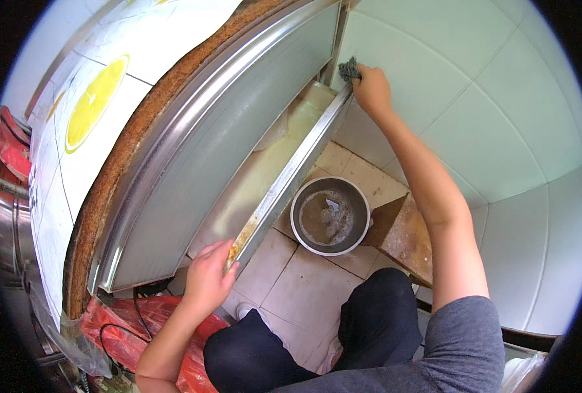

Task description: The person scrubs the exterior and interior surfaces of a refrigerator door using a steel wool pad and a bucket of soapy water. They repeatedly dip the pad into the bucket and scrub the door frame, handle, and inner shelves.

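My right hand (372, 91) pinches a dark grey scouring pad (350, 70) at the far end of a metal-framed panel (315, 130), close to the tiled wall. Around the near end of that panel's edge, my left hand (212, 275) is closed, beside yellow-brown grime on the metal. The panel stands on edge, tilted across the space before me. Past it, on the left, is a grey sliding panel (222, 162) in a metal frame. A round metal pot (330, 216) with cloudy, sudsy water rests on the tiled floor between the panel and a wooden object.
A worn wooden stool or box (408, 236) is right of the pot. Red plastic bags (197, 334) and black cables lie at lower left. A counter with a rough brown edge (119, 162) curves along the left. Pale tiles (448, 88) cover the right wall.
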The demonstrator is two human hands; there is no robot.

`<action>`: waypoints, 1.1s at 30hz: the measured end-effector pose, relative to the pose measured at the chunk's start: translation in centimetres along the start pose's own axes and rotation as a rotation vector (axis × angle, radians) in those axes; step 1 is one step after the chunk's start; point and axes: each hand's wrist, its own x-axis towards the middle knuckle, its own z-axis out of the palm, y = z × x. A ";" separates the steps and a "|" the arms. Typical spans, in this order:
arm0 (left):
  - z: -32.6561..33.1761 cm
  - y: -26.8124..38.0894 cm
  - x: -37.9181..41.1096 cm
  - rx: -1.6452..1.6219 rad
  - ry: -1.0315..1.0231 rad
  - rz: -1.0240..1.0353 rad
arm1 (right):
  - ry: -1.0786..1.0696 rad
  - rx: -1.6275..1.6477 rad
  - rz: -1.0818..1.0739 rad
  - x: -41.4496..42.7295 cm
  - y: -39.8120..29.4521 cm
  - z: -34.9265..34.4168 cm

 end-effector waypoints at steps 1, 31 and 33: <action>0.1 -0.3 -0.4 0.001 -0.004 -0.001 | -0.007 0.020 -0.050 -1.1 -0.3 0.0; -0.1 -0.3 -0.3 0.010 0.020 -0.001 | 0.189 0.072 -0.096 -1.5 -3.4 -2.4; -0.3 -0.2 -0.6 0.015 0.022 0.000 | -0.047 0.108 -0.271 -4.2 -5.4 -1.8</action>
